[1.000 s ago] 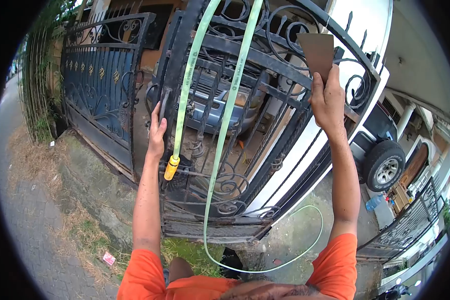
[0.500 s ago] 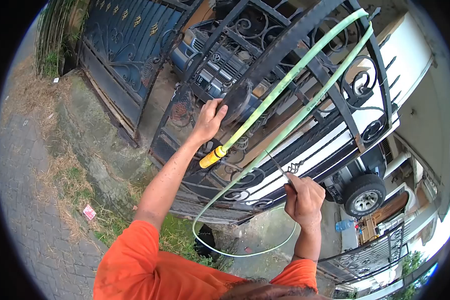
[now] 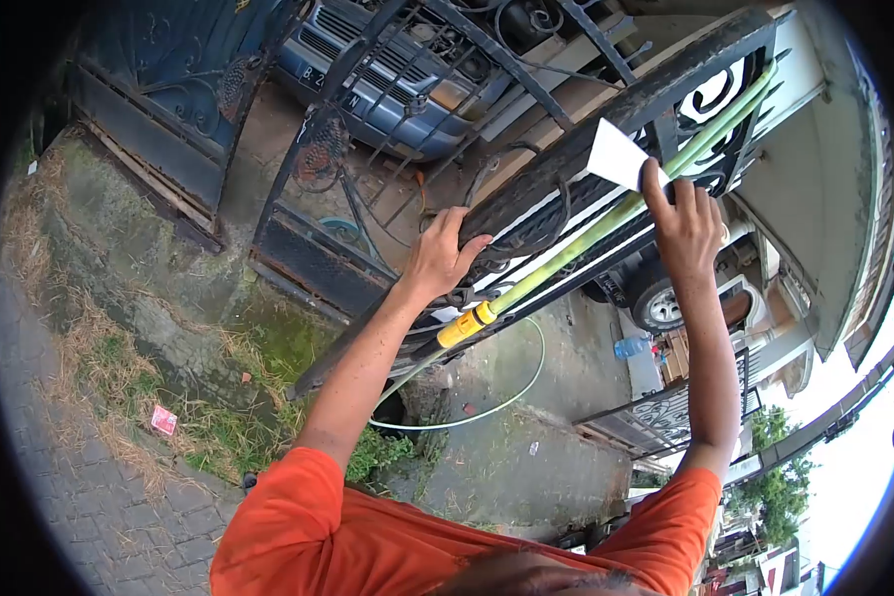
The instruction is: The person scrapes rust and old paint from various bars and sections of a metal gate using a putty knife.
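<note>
My left hand point(image 3: 445, 256) grips the edge of the black metal gate point(image 3: 606, 119), its fingers over the bar and thumb to one side. My right hand point(image 3: 689, 226) is raised over the gate farther to the right, closed on a flat scraper point(image 3: 618, 156). Its blade looks bright white, wider at the far end; the handle is mostly hidden in my fingers. A green hose point(image 3: 561, 256) hangs doubled over the gate, passing just beneath my right hand. Its yellow nozzle point(image 3: 467, 325) lies below my left hand.
Behind the gate stands a parked car point(image 3: 387, 84); a wheel point(image 3: 657, 303) of another vehicle shows at right. The hose loops down over the concrete ground point(image 3: 496, 467). A second gate leaf point(image 3: 159, 129) is at left. Grass and a dark drain opening lie below.
My right hand has moved up and right with the scraper, from low beside the hose to above the gate. My left hand stays on the gate edge. The camera view has shifted.
</note>
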Demonstrator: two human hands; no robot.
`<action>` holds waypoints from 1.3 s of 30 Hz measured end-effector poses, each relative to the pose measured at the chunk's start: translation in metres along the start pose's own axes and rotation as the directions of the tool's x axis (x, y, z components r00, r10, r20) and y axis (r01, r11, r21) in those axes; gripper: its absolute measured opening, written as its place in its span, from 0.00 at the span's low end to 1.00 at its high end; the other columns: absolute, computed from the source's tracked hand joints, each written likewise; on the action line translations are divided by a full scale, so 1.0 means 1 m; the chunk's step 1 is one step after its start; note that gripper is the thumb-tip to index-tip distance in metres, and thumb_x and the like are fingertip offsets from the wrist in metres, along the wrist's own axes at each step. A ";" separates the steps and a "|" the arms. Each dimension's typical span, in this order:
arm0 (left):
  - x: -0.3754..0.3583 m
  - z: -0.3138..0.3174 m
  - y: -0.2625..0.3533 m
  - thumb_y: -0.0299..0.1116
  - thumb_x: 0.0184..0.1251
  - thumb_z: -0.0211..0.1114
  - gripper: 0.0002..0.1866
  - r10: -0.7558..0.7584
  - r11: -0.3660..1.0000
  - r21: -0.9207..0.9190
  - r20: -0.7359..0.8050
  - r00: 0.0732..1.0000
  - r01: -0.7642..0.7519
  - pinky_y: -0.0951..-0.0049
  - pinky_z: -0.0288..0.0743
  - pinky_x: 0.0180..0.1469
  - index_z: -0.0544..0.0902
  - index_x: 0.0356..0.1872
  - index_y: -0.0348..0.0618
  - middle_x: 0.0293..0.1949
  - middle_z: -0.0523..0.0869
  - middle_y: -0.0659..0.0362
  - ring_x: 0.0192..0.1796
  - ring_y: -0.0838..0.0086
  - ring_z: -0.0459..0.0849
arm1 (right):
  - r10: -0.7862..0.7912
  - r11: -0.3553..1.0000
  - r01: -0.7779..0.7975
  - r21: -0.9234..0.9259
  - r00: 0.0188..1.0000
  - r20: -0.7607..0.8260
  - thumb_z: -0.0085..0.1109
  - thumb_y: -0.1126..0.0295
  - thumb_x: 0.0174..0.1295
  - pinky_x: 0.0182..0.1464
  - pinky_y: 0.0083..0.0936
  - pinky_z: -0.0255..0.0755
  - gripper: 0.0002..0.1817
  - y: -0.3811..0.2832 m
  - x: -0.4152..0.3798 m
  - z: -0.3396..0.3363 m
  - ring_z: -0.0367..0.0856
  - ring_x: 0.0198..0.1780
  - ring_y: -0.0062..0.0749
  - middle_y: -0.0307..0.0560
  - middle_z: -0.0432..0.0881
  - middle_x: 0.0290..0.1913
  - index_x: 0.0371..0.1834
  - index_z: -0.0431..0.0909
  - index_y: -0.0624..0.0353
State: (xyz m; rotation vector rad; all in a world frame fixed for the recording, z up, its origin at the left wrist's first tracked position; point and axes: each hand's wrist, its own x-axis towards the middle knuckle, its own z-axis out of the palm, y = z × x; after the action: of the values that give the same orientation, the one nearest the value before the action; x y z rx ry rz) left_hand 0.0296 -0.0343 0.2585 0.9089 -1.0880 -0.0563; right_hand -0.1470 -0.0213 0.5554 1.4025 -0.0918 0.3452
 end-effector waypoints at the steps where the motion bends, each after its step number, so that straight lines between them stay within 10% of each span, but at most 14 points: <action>1: 0.000 -0.001 0.004 0.50 0.69 0.61 0.26 -0.006 1.000 0.027 -0.013 1.000 0.006 0.51 0.76 0.46 0.73 0.53 0.36 0.46 0.80 0.41 0.48 0.42 0.81 | 0.117 0.993 -0.115 -0.033 0.991 0.066 0.59 0.74 0.54 0.27 0.24 0.67 0.28 0.016 0.006 0.000 0.72 0.26 0.25 0.35 0.69 0.28 0.61 0.72 0.39; 2: -0.004 0.000 0.007 0.49 0.69 0.61 0.25 -0.017 0.998 0.055 -0.025 1.000 0.018 0.52 0.75 0.46 0.74 0.51 0.35 0.45 0.81 0.41 0.47 0.42 0.81 | 0.232 0.972 -0.225 -0.072 0.964 0.130 0.59 0.74 0.55 0.27 0.24 0.68 0.28 0.026 0.009 -0.005 0.73 0.27 0.26 0.36 0.71 0.30 0.62 0.73 0.40; 6: -0.005 0.001 0.007 0.48 0.69 0.62 0.25 -0.009 0.999 0.037 -0.025 1.000 0.010 0.52 0.75 0.46 0.74 0.51 0.33 0.45 0.81 0.40 0.46 0.42 0.81 | -0.322 0.940 0.333 -0.070 0.938 0.127 0.59 0.73 0.54 0.25 0.21 0.66 0.26 -0.015 0.019 -0.034 0.72 0.25 0.22 0.34 0.69 0.27 0.58 0.70 0.40; 10: -0.006 0.001 0.009 0.48 0.67 0.64 0.25 0.012 1.000 0.007 -0.072 0.997 -0.011 0.52 0.76 0.45 0.75 0.50 0.33 0.44 0.81 0.39 0.45 0.41 0.81 | 0.287 0.955 -0.228 -0.192 0.877 0.386 0.55 0.76 0.58 0.29 0.31 0.75 0.23 0.018 0.062 -0.043 0.81 0.29 0.33 0.40 0.76 0.30 0.56 0.69 0.42; 14: -0.007 0.002 0.005 0.47 0.66 0.66 0.25 -0.003 1.000 -0.026 -0.056 0.998 0.002 0.52 0.76 0.43 0.77 0.51 0.35 0.41 0.81 0.40 0.44 0.42 0.81 | -0.238 0.953 0.139 0.268 0.892 0.385 0.53 0.71 0.63 0.27 0.39 0.78 0.15 -0.034 0.053 -0.052 0.86 0.28 0.42 0.46 0.79 0.31 0.52 0.66 0.47; 20: -0.008 -0.001 0.005 0.51 0.64 0.67 0.27 -0.034 0.999 -0.035 -0.059 0.998 0.032 0.54 0.78 0.40 0.77 0.51 0.36 0.40 0.81 0.42 0.40 0.43 0.83 | 0.422 0.758 -0.621 0.198 0.699 0.577 0.49 0.71 0.67 0.34 0.56 0.73 0.07 0.024 0.084 -0.028 0.82 0.35 0.64 0.64 0.81 0.26 0.45 0.63 0.55; 23: -0.006 0.000 0.000 0.54 0.62 0.68 0.30 -0.025 1.000 -0.020 -0.072 0.997 0.024 0.54 0.79 0.40 0.76 0.51 0.36 0.41 0.83 0.41 0.41 0.43 0.84 | -0.011 0.677 -0.547 0.493 0.662 0.749 0.52 0.68 0.68 0.40 0.59 0.69 0.10 -0.041 0.053 -0.051 0.78 0.36 0.70 0.70 0.79 0.28 0.42 0.62 0.58; 28: -0.010 -0.010 -0.009 0.49 0.65 0.66 0.28 -0.043 0.997 -0.072 -0.040 0.998 0.040 0.55 0.77 0.52 0.72 0.55 0.36 0.50 0.81 0.39 0.51 0.47 0.82 | 0.378 0.682 -0.666 0.301 0.674 0.635 0.50 0.67 0.71 0.32 0.58 0.69 0.10 -0.053 0.052 -0.034 0.80 0.32 0.66 0.65 0.81 0.26 0.43 0.61 0.59; 31: -0.036 -0.016 -0.042 0.41 0.73 0.57 0.27 0.193 0.980 -0.035 -0.024 0.981 -0.194 0.57 0.59 0.71 0.66 0.67 0.37 0.68 0.69 0.46 0.72 0.50 0.64 | 0.037 0.780 -0.529 0.335 0.572 0.819 0.48 0.65 0.70 0.34 0.59 0.71 0.10 -0.118 0.053 -0.067 0.81 0.32 0.68 0.66 0.81 0.25 0.45 0.60 0.57; 36: -0.126 -0.036 -0.092 0.53 0.77 0.43 0.36 0.004 0.991 0.133 0.153 0.988 -0.024 0.53 0.44 0.77 0.49 0.78 0.44 0.78 0.50 0.49 0.79 0.54 0.48 | 0.359 0.710 -0.683 0.171 0.560 0.747 0.47 0.64 0.72 0.30 0.56 0.73 0.10 -0.157 0.056 -0.064 0.82 0.30 0.66 0.64 0.81 0.23 0.44 0.59 0.56; 39: -0.187 -0.047 -0.128 0.54 0.77 0.42 0.35 -0.195 0.968 0.203 0.231 0.953 0.149 0.49 0.40 0.78 0.46 0.79 0.55 0.80 0.41 0.55 0.80 0.58 0.42 | 0.003 0.766 -0.561 0.313 0.490 0.872 0.48 0.63 0.71 0.32 0.56 0.74 0.11 -0.218 0.035 -0.087 0.82 0.31 0.66 0.66 0.81 0.23 0.44 0.58 0.55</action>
State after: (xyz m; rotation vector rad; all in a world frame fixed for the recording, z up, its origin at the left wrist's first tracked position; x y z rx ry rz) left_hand 0.0214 -0.0034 0.0287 1.1864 -1.2588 -0.2230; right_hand -0.0624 0.0420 0.3426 2.0731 -1.1647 -0.0852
